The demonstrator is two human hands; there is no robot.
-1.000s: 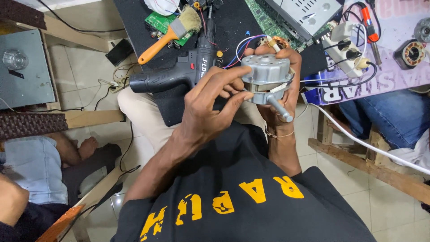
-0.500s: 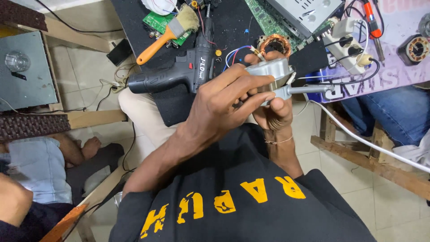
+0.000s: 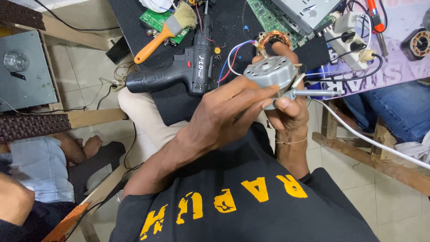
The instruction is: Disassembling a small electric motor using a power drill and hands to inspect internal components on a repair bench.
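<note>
grey round motor housing clamped in fingers of both hands, left hand, right hand

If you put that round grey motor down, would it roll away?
Probably yes on its side: the motor has a round metal body. Its shaft sticks out, so it would likely curve. It looks heavy for its size; both the left hand and right hand grip it.

1. A black cordless drill is laid on a black mat.
2. An orange-handled paintbrush is rested over a green circuit board.
3. A white power strip is seen beside a copper-wound stator.
</note>
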